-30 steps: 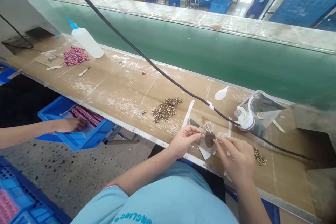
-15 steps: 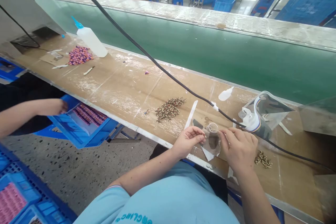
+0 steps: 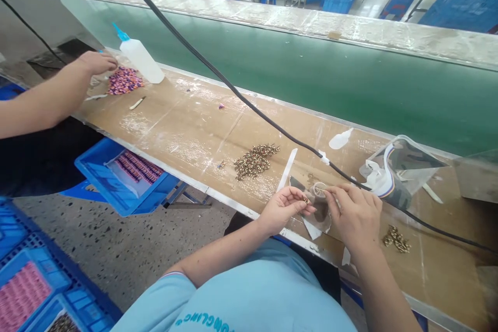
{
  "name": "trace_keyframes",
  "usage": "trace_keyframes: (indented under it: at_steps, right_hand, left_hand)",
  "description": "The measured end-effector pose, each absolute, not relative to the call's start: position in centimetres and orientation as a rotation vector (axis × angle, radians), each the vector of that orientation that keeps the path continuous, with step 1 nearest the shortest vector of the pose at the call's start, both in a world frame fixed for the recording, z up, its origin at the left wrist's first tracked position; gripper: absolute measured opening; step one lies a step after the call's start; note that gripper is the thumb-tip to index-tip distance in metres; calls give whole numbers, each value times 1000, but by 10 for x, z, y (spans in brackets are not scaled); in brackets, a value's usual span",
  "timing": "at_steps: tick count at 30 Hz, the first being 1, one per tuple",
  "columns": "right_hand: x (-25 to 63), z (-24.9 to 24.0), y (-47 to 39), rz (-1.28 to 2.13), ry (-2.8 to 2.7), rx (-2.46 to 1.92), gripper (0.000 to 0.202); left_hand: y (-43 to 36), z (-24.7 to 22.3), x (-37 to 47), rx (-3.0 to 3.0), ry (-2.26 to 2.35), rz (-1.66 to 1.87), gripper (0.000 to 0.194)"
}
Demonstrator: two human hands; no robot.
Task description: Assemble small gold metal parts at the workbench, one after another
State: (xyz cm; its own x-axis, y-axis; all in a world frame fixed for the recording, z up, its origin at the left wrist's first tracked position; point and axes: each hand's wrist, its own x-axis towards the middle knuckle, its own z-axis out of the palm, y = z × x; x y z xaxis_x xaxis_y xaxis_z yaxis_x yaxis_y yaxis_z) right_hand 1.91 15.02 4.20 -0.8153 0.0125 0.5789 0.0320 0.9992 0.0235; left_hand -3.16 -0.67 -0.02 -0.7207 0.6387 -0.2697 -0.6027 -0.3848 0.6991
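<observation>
My left hand [image 3: 283, 209] pinches a small brown-and-gold piece [image 3: 306, 200] between thumb and fingertips. My right hand [image 3: 353, 213] is closed at the fingertips beside a small clear round cup [image 3: 319, 189]; what it grips, if anything, is too small to make out. Under the cup lies a dark and pale sheet [image 3: 311, 230] at the table's near edge. A large pile of brown-and-gold pieces [image 3: 254, 161] lies left of my hands, and a smaller heap of pieces [image 3: 397, 238] lies to the right of my right wrist.
A black cable [image 3: 233, 94] crosses above the table. A clear camouflage-patterned bag [image 3: 397, 179] lies at right. At left, a co-worker's hand [image 3: 97, 62] is over pink-purple pieces [image 3: 125, 81] near a white bottle [image 3: 143, 61]. A blue bin [image 3: 101, 176] stands below the edge.
The co-worker's hand has moved from beside the blue bin up to the pink-purple pile. My hands stay near the cup, with my left still pinching a piece. The view has shifted slightly.
</observation>
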Motion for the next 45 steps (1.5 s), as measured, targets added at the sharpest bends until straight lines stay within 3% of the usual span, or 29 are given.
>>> trace_keyframes:
  at_steps: [13,24,45]
  right_hand:
    - [24,35,157,33,-2496,-67,22]
    - [46,55,155,581,-2494,-170,19]
    - [44,60,142,402,-2514,18,13]
  left_hand:
    - [-8,0,-31,117,1132,2111,34]
    - [-7,-1,-30,80,1133,2108,35]
    - [-7,2,-30,90,1158,2084,34]
